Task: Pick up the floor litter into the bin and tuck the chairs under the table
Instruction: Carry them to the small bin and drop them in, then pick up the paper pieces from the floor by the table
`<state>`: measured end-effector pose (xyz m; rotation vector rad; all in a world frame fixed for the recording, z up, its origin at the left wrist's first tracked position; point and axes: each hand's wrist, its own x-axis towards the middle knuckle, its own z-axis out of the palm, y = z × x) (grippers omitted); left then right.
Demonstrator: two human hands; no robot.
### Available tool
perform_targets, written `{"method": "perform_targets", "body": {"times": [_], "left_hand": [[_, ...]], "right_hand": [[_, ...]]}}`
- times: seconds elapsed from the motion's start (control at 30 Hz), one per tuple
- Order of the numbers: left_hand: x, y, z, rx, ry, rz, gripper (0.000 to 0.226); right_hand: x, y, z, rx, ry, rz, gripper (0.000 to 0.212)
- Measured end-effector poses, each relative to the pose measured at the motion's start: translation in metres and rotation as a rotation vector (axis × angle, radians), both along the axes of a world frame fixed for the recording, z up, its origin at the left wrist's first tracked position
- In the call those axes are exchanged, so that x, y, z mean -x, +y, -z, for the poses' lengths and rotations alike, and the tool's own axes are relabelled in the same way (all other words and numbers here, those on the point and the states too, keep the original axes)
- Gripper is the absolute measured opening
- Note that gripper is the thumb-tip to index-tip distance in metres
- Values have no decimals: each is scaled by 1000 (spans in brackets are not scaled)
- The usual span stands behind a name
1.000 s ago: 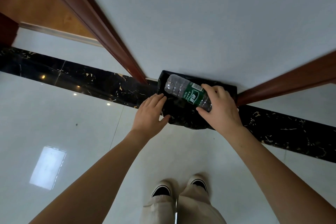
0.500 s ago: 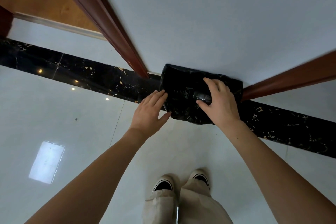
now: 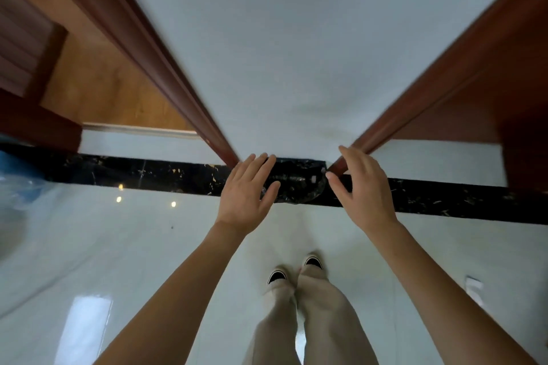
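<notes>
A bin lined with a black bag (image 3: 296, 184) stands on the floor against the white wall, between two red-brown door frames. Inside it a clear plastic bottle (image 3: 292, 178) lies dimly visible. My left hand (image 3: 246, 192) hovers over the bin's left edge, fingers spread and holding nothing. At the bin's right side my right hand (image 3: 360, 187) is also open and empty, fingers apart near the right door frame's foot.
A black marble strip (image 3: 142, 170) runs across the glossy white floor (image 3: 118, 261). The left door frame (image 3: 166, 68) and the right door frame (image 3: 439, 77) flank the wall. A bluish clear plastic bag (image 3: 17, 184) shows at the left edge. My shoes (image 3: 292, 271) stand behind the bin.
My right hand let the bottle go into the bin and came away open. Both hands have lifted off the bag, and the view has pulled back and up.
</notes>
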<state>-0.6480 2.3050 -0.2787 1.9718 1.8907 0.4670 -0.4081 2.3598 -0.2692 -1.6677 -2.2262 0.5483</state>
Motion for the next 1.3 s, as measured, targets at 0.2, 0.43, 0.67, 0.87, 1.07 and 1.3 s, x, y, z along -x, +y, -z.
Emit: {"method": "perform_targets", "body": {"times": [0.2, 0.43, 0.67, 0.87, 1.07, 1.3], "left_hand": [[-18, -43, -155, -103, -33, 90, 52], [-53, -111, -241, -117, -17, 333, 54], [-109, -152, -259, -135, -41, 574, 62], [-164, -199, -268, -146, -115, 723, 55], [-203, -285, -269, -87, -141, 875, 58], [-238, -364, -261, -10, -113, 1091, 60]], "right_hand": [[-35, -86, -158, -87, 12, 179, 59], [-87, -212, -236, -86, -4, 436, 60], [-134, -328, -265, -118, -54, 693, 60], [-156, -429, -270, -106, -57, 930, 57], [-151, -544, -268, -70, -29, 1090, 59], [-134, -666, -251, -17, 8, 1361, 64]]}}
